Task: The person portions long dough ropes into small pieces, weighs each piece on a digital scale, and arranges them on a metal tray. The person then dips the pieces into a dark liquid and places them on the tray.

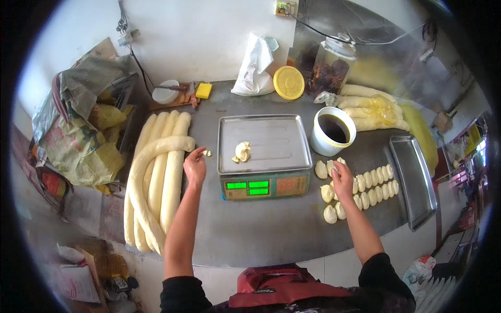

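My left hand (195, 167) is at the right edge of the long pale dough ropes (169, 195), fingers partly curled. Just beyond its fingertips are small dough scraps (207, 153); whether it grips one is unclear. One dough rope (150, 146) lies bent across the others, its end close to this hand. My right hand (343, 180) reaches over rows of cut dough pieces (366, 199), fingertips at a dough piece (330, 166); its grip cannot be made out. Between my hands stands a digital scale (266, 186) with lit green displays. A dough lump (243, 151) and a smaller bit rest on its metal pan (274, 137).
A white bucket of dark liquid (333, 133) stands right of the scale. Beyond it lie plastic-covered dough ropes (372, 109). An empty metal tray (414, 184) lies at the right edge. At the back are a white bag (254, 68), a yellow lid (289, 83) and a jar (332, 64).
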Motion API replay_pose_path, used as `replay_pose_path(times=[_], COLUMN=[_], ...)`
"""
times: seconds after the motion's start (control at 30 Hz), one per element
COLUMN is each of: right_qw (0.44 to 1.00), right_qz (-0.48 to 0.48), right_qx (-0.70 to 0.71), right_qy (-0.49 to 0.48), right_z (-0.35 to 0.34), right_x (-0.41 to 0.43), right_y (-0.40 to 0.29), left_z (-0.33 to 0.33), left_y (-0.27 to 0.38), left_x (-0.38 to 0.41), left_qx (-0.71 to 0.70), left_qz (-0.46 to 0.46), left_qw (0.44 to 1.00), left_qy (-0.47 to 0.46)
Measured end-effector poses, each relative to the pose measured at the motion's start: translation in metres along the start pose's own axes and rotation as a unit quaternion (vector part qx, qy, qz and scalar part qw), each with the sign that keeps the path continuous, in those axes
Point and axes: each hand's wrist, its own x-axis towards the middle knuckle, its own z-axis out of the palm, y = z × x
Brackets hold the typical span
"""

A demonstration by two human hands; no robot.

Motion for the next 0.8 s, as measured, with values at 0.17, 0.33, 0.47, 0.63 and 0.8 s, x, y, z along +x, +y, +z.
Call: replay_pose_path(times=[0.17,0.33,0.47,0.63,0.8], right_qw=[0.999,0.997,0.994,0.987,0.981], right_qz=[0.035,0.064,0.091,0.116,0.130], right_qx=[0.010,0.034,0.022,0.084,0.107], right_qy=[-0.032,-0.036,-0.059,-0.075,-0.093], right_z=[-0.016,-0.021,-0.018,-0.006,0.001], right_x=[-0.027,-0.053,-0.064,-0.067,-0.068], right_y=[-0.013,0.010,0.017,0.017,0.015], left_z=[0.026,0.042,0.029,0.006,-0.002], left_y=[-0.077,-0.070,-0.076,-0.061,0.014], left_x=[0.032,0.034,0.019,0.011,-0.008], left_qx=[0.195,0.344,0.319,-0.005,-0.141], left_qz=[0.136,0.154,0.125,-0.069,-0.002], left_qw=[0.971,0.915,0.929,0.995,0.985], left_qy=[-0.025,-0.147,-0.141,-0.071,-0.101])
